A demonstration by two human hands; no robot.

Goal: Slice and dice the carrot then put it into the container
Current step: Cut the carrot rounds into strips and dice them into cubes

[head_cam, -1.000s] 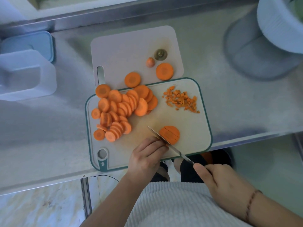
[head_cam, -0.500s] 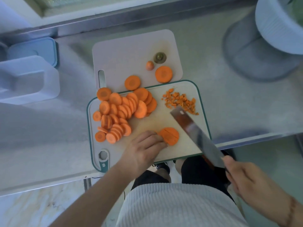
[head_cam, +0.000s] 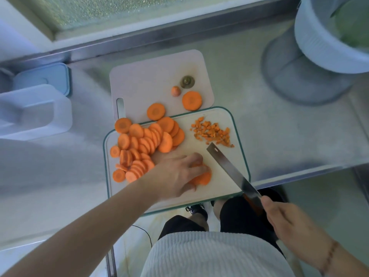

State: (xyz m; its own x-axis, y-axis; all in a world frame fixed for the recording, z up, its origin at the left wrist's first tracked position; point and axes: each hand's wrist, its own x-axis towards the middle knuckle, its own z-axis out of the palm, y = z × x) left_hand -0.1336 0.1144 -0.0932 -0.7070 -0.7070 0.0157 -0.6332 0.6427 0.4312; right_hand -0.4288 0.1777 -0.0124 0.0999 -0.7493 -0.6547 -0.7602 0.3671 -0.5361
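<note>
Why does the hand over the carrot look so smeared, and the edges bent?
Head view: the left hand on the cut orange carrot slice is motion-blurred; the diced orange carrot pile stays sharp; the wide lens bows the steel counter edge.

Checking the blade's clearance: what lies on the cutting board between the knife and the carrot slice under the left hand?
Nothing: in the head view, only bare cutting board separates the knife from the carrot slice.

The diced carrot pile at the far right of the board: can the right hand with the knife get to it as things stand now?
Probably yes. The right hand grips the knife, whose tip lies just short of the diced carrot pile, with only bare board between. The left hand stays aside.
</note>
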